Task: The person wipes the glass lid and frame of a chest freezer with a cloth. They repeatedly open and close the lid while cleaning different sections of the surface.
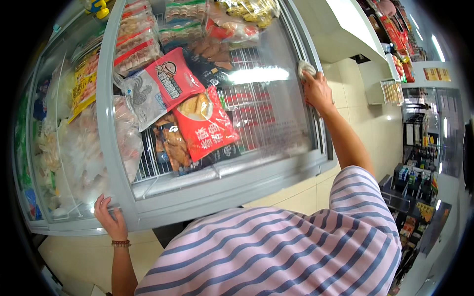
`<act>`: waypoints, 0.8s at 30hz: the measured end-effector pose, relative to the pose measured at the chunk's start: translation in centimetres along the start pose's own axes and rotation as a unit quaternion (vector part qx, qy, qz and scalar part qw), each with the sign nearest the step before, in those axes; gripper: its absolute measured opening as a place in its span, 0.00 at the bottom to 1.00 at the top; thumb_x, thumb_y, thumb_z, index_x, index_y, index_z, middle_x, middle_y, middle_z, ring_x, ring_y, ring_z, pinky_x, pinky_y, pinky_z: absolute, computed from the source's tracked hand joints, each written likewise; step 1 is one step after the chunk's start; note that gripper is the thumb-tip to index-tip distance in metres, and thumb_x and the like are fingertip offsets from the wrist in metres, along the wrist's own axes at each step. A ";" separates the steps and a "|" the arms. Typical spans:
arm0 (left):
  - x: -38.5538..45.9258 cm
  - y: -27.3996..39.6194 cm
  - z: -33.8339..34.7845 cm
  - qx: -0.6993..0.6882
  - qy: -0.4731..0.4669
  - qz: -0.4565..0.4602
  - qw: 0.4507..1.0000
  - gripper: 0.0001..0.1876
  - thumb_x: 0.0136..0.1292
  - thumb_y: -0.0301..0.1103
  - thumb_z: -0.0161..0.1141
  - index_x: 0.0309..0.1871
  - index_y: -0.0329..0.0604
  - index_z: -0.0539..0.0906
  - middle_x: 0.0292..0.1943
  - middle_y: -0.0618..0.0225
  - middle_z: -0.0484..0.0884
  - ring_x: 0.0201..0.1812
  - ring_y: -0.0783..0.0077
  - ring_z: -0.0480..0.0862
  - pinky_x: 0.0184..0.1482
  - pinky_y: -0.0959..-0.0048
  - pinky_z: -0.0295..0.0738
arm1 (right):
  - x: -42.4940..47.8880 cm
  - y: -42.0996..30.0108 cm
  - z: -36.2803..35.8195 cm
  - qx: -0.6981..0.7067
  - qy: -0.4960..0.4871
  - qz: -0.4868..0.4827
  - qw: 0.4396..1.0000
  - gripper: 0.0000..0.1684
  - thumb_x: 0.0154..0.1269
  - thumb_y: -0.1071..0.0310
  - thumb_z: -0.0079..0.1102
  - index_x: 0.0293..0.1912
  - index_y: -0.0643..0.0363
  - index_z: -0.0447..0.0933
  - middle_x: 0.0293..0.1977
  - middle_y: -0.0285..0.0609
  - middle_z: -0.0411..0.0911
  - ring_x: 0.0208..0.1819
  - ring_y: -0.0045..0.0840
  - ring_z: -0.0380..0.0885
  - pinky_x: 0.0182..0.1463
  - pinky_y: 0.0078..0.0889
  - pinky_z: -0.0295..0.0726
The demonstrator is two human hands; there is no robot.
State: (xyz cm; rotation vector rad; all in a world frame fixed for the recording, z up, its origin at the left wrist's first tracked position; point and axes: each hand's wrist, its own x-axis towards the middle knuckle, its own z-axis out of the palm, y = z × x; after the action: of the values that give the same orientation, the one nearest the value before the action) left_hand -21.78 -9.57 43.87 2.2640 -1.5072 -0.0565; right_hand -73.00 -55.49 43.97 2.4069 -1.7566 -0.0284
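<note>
A grey-framed chest freezer (177, 211) with glass panels stands before me. At its right side my right hand (317, 90) presses a crumpled pale cloth (306, 69) onto the frame, arm outstretched. My left hand (110, 218) rests on the front edge near the left, fingers spread and holding nothing; a beaded bracelet (120, 243) circles that wrist. Beneath the glass lie a red food bag (207, 125), a pink and silver bag (166, 87) and a dark bag with brown pieces (174, 142). A bright reflection (259, 75) hides part of the contents.
White wire racks (255, 107) divide the freezer's inside. On the left, more frozen bags (81, 148) show through misted glass. A white counter (333, 33) stands beyond the right side. Stocked shelves (411, 177) line the far right, across the tiled floor (359, 122).
</note>
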 end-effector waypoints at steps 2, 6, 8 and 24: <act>0.1 0.4 -0.1 -0.001 0.004 0.000 1.000 0.19 0.55 0.26 0.52 0.52 0.38 0.73 0.58 0.55 0.70 0.59 0.51 0.67 0.61 0.56 0.58 | -5.1 0.5 -0.5 0.024 0.001 0.013 1.000 0.22 0.60 0.62 0.52 0.56 0.38 0.74 0.45 0.47 0.69 0.51 0.42 0.71 0.46 0.43 0.79; 0.0 0.2 -0.1 0.000 0.018 0.024 1.000 0.18 0.55 0.26 0.53 0.51 0.39 0.74 0.56 0.55 0.71 0.58 0.52 0.68 0.61 0.57 0.59 | -14.9 1.2 -3.5 0.033 -0.086 0.053 0.994 0.22 0.60 0.61 0.54 0.56 0.39 0.75 0.45 0.45 0.71 0.50 0.41 0.72 0.48 0.41 0.77; 0.0 0.3 -0.3 -0.010 0.029 0.040 0.999 0.18 0.53 0.26 0.54 0.50 0.39 0.74 0.55 0.55 0.71 0.58 0.51 0.68 0.61 0.56 0.59 | -18.8 2.2 -6.0 0.046 -0.199 0.086 0.975 0.20 0.61 0.62 0.55 0.54 0.41 0.76 0.42 0.46 0.72 0.47 0.40 0.73 0.49 0.39 0.75; -0.3 -0.4 0.0 -0.028 0.065 0.046 0.996 0.20 0.52 0.28 0.55 0.51 0.43 0.74 0.55 0.60 0.72 0.60 0.55 0.67 0.64 0.57 0.58 | -17.1 -3.7 -7.2 0.463 0.062 0.205 0.860 0.23 0.69 0.54 0.51 0.55 0.60 0.72 0.48 0.41 0.75 0.50 0.26 0.72 0.54 0.24 0.70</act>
State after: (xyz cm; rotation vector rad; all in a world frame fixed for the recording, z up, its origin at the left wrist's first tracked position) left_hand -21.54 -9.17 43.65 2.1086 -1.5197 0.0739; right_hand -74.05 -37.35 49.18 2.3254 -2.5552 1.2621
